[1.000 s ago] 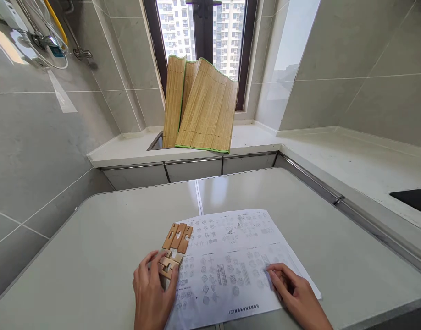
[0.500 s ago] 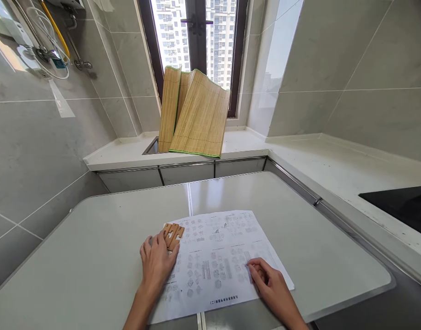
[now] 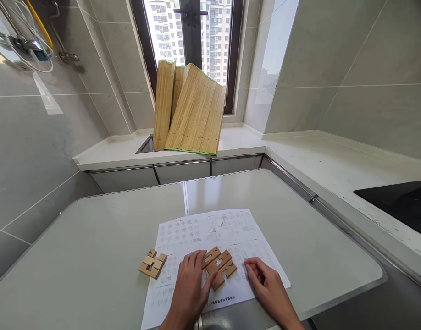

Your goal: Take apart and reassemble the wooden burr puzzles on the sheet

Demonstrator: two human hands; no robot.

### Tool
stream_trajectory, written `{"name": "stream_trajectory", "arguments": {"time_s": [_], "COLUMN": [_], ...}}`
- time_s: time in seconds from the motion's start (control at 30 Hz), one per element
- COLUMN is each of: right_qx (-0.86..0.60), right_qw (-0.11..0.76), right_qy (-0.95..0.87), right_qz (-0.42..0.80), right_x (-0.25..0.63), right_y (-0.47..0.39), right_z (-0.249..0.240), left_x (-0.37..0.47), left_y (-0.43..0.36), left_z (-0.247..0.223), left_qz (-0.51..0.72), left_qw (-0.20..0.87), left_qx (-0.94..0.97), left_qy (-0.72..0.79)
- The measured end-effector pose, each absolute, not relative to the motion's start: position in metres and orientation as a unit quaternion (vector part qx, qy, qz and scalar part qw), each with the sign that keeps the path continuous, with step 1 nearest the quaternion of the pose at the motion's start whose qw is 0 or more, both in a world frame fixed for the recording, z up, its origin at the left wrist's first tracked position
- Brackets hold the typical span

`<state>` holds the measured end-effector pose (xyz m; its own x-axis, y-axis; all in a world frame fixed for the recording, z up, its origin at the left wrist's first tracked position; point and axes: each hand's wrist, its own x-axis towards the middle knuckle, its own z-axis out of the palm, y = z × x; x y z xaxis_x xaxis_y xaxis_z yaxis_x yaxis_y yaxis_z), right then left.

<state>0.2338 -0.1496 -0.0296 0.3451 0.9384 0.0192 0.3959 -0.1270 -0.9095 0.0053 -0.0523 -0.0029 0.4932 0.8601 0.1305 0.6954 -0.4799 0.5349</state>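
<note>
A printed sheet (image 3: 183, 233) with small diagrams lies on the pale table. My left hand (image 3: 191, 284) rests over its lower middle, thumb and fingers against a group of brown wooden pieces (image 3: 220, 265) marked with numbers. Some of that group is hidden under the fingers. Lighter wooden pieces (image 3: 152, 263), one marked 3, lie together at the sheet's left edge. To the right, my right hand (image 3: 267, 284) rests at the sheet's edge with its fingers curled together; nothing shows between them.
The white table (image 3: 103, 243) has a seam down its middle. Behind it, a folded bamboo mat (image 3: 196, 110) leans by the window on a counter (image 3: 245, 140). A black cooktop (image 3: 399, 201) is at the right.
My left hand has moved right and nearer, bringing the brown wooden pieces from the sheet's left edge to its middle. The lighter pieces now show. My right hand has hardly moved.
</note>
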Motion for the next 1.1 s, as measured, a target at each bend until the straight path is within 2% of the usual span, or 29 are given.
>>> {"name": "stream_trajectory", "arguments": {"time_s": [0.27,0.5,0.63,0.77,0.87,0.97,1.1], "right_qx": [-0.726,-0.72,-0.676,-0.561,-0.467,-0.451,-0.446], "right_qw": [0.44,0.452,0.525,0.649,0.67,0.666,0.686], "right_qy": [-0.509,-0.515,-0.479,-0.303,-0.24,-0.248,-0.238], "right_qz": [0.14,0.108,0.195,0.415,0.524,0.54,0.524], "right_x": [0.187,0.157,0.162,0.162,0.161,0.163,0.166], "right_y": [-0.15,-0.14,-0.145,-0.149,-0.148,-0.146,-0.144], "right_z": [-0.046,-0.066,-0.06,-0.039,-0.022,-0.015,-0.017], "left_x": [0.011,0.009,0.005,0.007,0.011,0.013,0.011], "left_y": [-0.044,-0.047,-0.047,-0.05,-0.05,-0.049,-0.047], "left_z": [0.002,0.002,0.009,0.02,0.022,0.018,0.008], "left_qz": [0.181,0.189,0.235,0.265,0.295,0.303,0.31], "left_qw": [0.21,0.241,0.326,0.452,0.534,0.595,0.618], "left_qx": [0.823,0.821,0.774,0.693,0.639,0.593,0.56], "left_qy": [0.496,0.482,0.489,0.495,0.469,0.45,0.457]}}
